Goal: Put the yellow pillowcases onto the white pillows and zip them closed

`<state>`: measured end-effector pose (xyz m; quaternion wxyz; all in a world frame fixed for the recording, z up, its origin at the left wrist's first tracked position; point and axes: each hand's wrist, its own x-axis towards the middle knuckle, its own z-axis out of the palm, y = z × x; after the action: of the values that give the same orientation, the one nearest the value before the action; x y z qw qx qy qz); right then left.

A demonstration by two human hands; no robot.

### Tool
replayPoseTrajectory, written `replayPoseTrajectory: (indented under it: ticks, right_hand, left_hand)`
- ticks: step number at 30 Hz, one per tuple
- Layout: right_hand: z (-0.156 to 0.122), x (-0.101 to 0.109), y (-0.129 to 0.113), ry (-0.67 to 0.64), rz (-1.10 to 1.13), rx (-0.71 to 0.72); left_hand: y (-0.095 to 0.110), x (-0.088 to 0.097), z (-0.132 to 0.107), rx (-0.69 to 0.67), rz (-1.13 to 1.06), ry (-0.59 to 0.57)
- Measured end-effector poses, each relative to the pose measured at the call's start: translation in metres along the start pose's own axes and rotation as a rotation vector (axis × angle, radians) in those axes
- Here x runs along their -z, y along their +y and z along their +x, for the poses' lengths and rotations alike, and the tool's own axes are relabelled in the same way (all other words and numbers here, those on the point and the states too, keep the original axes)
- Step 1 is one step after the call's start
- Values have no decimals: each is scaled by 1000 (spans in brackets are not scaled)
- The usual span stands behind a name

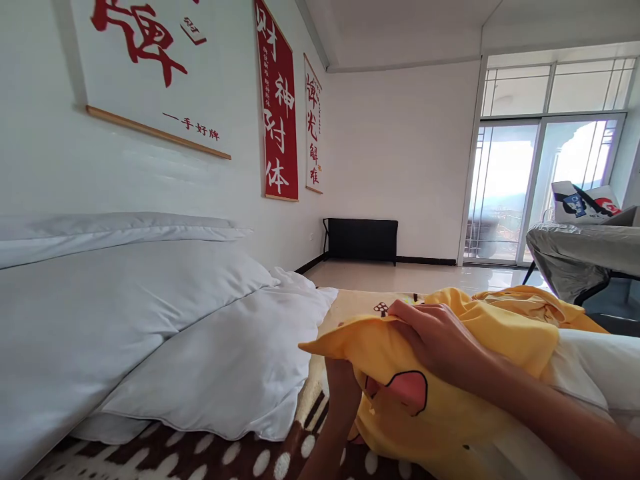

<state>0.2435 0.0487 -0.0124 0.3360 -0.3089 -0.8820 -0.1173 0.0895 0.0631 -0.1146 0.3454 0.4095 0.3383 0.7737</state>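
Observation:
A yellow pillowcase [500,327] with a pink cartoon print lies bunched over a white pillow [595,367] on the bed. My right hand [437,340] rests on top of the yellow cloth near its corner, fingers curled and gripping the fabric. Below it, my left hand [343,380] reaches up under the same corner; its fingers are tucked into the cloth and mostly hidden. Both hands are at the pillowcase's left end.
Two white pillows [165,333] lie at the left on a brown blanket with white spots [210,457]. Red and white scrolls hang on the wall. A black low cabinet [361,240] stands at the far wall, a grey covered table [580,257] at right, glass doors behind.

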Motion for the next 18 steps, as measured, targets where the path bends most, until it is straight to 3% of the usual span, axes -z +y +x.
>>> replayPoseTrajectory:
  ticks: [2,7,9,11,15,18]
  right_hand:
    - [3,-3,6,40,-55,-17]
    - [6,-2,17,113,-102,-89]
    - [6,-2,20,124,-118,-115]
    - [6,-3,21,137,-137,-117]
    - [6,-11,20,172,-179,-50]
    - [6,-13,18,204,-194,32]
  left_hand:
    - [4,4,3,-16,2,-69]
    - [20,15,13,66,-97,-593]
    - [25,15,14,65,-79,-714]
    - [27,11,11,83,-27,-680]
    - [25,-8,-2,121,25,-398]
    - [24,-18,-9,76,16,-218]
